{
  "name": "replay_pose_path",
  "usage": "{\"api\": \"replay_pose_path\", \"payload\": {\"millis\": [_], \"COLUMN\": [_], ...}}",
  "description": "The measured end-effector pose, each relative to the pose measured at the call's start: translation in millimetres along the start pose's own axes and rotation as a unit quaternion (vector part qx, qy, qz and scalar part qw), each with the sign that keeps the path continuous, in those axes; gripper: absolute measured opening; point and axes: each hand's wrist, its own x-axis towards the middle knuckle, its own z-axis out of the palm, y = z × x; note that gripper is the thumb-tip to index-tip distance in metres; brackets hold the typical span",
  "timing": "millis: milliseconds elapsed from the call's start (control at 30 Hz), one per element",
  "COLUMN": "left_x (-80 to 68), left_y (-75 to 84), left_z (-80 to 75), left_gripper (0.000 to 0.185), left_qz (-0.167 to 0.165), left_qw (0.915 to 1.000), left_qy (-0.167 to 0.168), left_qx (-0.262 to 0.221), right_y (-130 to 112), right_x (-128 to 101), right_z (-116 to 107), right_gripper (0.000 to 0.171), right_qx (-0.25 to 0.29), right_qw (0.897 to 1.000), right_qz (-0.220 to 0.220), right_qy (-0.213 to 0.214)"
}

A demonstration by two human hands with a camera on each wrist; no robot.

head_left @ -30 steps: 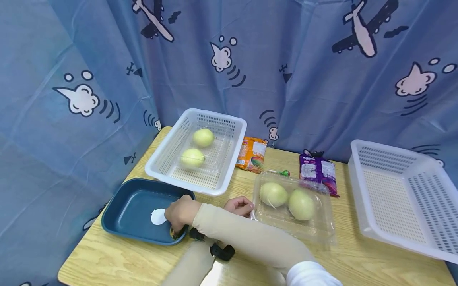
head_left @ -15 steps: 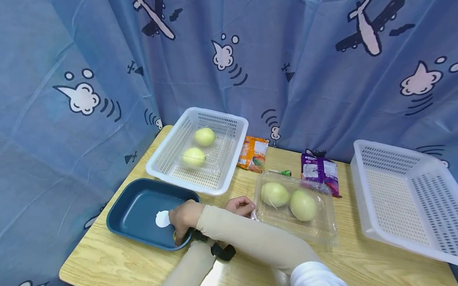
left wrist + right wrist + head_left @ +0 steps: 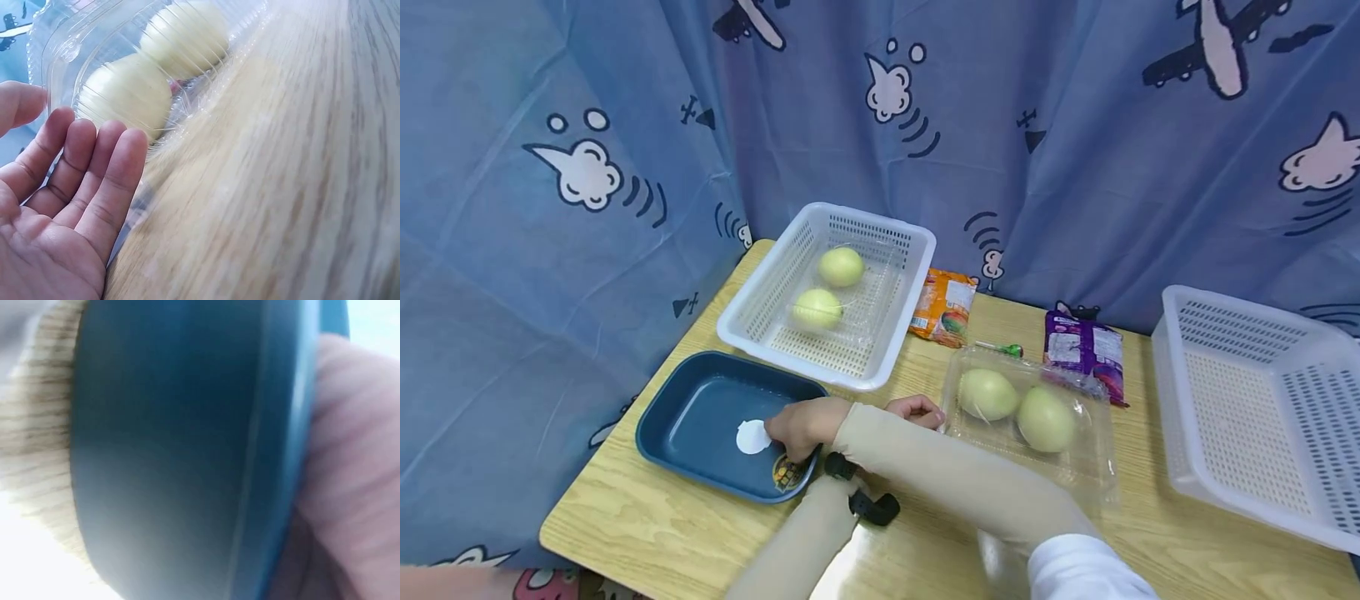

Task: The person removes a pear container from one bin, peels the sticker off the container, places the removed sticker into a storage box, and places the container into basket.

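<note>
My right hand (image 3: 805,423) reaches across into the near right corner of a dark blue tray (image 3: 700,417), its wrist over the rim, fingers loosely curled with nothing seen in them. A small round yellow-and-dark packet (image 3: 787,473) lies just below the hand, and a white disc (image 3: 751,436) lies at its fingertips. The right wrist view shows only the blue tray (image 3: 175,456) wall and my right hand (image 3: 350,456) over its rim. My left hand (image 3: 916,408) lies open, palm up, beside a clear clamshell box (image 3: 1075,471) holding two pale onions (image 3: 988,393). In the left wrist view, my left hand (image 3: 81,144) nearly touches the clamshell box (image 3: 56,37).
A white basket (image 3: 895,333) behind the tray holds two more onions (image 3: 841,267) in clear packaging. An orange packet (image 3: 945,307), a green-ended stick (image 3: 1003,348) and a purple packet (image 3: 1086,350) lie by the curtain. Another white basket (image 3: 1247,417) stands at the right.
My right hand has lifted off the small round packet, which now lies uncovered in the tray's near corner. The left hand has stayed by the clamshell. The head view has shifted slightly.
</note>
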Motion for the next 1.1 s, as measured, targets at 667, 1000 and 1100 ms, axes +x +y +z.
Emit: {"api": "replay_pose_path", "payload": {"millis": [667, 1000, 1100], "left_x": [12.9, 3.9, 1.1], "left_y": [-10.1, -7.0, -0.3], "left_z": [-4.2, -0.1, 4.2], "left_gripper": [0.02, 0.019, 0.02], "left_qz": [0.051, 0.068, 0.032], "left_qw": [0.9953, 0.9959, 0.9976], "left_qy": [-0.03, 0.004, 0.023], "left_qx": [0.077, 0.06, 0.056], "right_y": [15, 13, 11], "right_x": [-11, -8, -9], "right_z": [-2, 5, 6], "right_gripper": [0.03, 0.006, 0.006], "right_qx": [0.103, 0.113, 0.105], "right_qw": [0.991, 0.986, 0.988], "right_qz": [-0.087, -0.119, -0.114], "right_qy": [-0.008, -0.023, -0.012]}}
